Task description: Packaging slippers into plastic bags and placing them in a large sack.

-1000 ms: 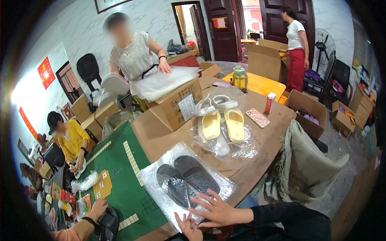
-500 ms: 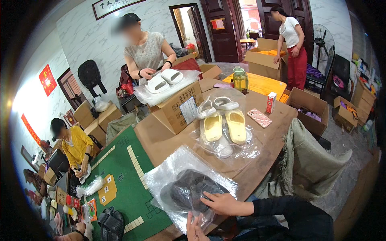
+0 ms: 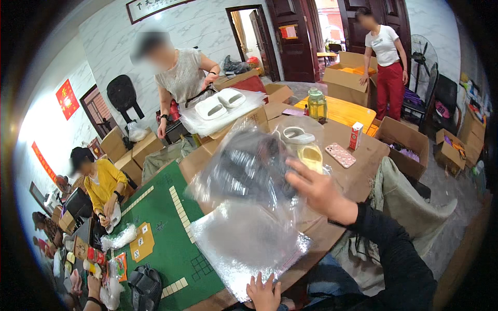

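A clear plastic bag with a pair of black slippers (image 3: 251, 163) inside is raised above the table, blurred by motion. At its right edge is my right hand (image 3: 324, 194), its fingers overlapping the plastic and smeared, so their grip cannot be made out. My left hand (image 3: 263, 293) lies at the lower edge, fingers spread, on the near side of a stack of flat clear plastic bags (image 3: 244, 238). Behind the raised bag, white sandals (image 3: 297, 136) and yellow slippers (image 3: 310, 157) show in part, the rest hidden.
White slippers (image 3: 220, 103) lie on plastic atop a carton at the back. A phone (image 3: 341, 155), a small red-white box (image 3: 356, 136) and a green jar (image 3: 317, 103) stand right. Black sandals (image 3: 145, 287) rest on the green mat (image 3: 189, 274). Several co-workers are around.
The bagged black slippers have risen off the plastic stack and moved away from me along with my right hand. My left hand now lies spread on the stack. A co-worker's arm has dropped.
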`<action>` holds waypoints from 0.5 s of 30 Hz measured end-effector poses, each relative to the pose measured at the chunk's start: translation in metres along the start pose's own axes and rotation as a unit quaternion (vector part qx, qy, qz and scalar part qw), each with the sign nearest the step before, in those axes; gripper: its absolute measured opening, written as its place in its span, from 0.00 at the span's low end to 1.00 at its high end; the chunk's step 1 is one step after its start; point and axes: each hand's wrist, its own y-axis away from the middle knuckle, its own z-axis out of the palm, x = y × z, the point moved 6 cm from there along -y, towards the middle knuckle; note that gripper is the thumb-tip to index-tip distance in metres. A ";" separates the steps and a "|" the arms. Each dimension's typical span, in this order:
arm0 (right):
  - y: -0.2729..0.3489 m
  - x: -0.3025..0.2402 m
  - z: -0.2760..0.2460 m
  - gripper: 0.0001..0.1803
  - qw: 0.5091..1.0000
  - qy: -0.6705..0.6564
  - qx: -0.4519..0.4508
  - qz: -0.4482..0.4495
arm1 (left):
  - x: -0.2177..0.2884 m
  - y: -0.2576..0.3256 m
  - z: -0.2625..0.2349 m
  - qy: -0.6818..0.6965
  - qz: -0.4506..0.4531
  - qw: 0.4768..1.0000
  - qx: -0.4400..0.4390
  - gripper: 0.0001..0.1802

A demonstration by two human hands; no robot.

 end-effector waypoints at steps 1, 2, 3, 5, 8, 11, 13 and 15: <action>-0.007 0.015 -0.001 0.21 0.999 0.033 0.021 0.027 | 0.006 -0.006 -0.003 0.026 -0.007 0.998 -0.052 0.19; -0.015 0.029 -0.003 0.21 0.996 0.052 0.057 0.045 | 0.003 -0.005 0.003 0.027 -0.010 0.998 -0.051 0.19; -0.017 0.048 0.007 0.20 0.993 0.085 0.073 0.044 | -0.004 -0.001 0.013 0.039 -0.014 0.996 -0.074 0.20; -0.021 0.083 0.030 0.21 0.990 0.111 0.069 0.052 | -0.007 0.004 0.019 0.026 -0.004 0.996 -0.089 0.21; -0.015 0.123 0.060 0.23 0.986 0.146 0.028 0.075 | -0.007 0.003 0.020 0.047 -0.009 0.994 -0.101 0.20; 0.010 0.158 0.098 0.27 0.977 0.154 -0.078 0.123 | -0.006 0.001 0.022 0.053 -0.033 0.986 -0.153 0.20; 0.025 0.164 0.119 0.31 0.960 0.123 -0.172 0.183 | -0.004 0.001 0.021 0.026 -0.008 0.992 -0.122 0.20; 0.029 0.166 0.124 0.31 0.959 0.110 -0.173 0.198 | 0.000 0.000 0.015 -0.001 0.017 0.996 -0.093 0.19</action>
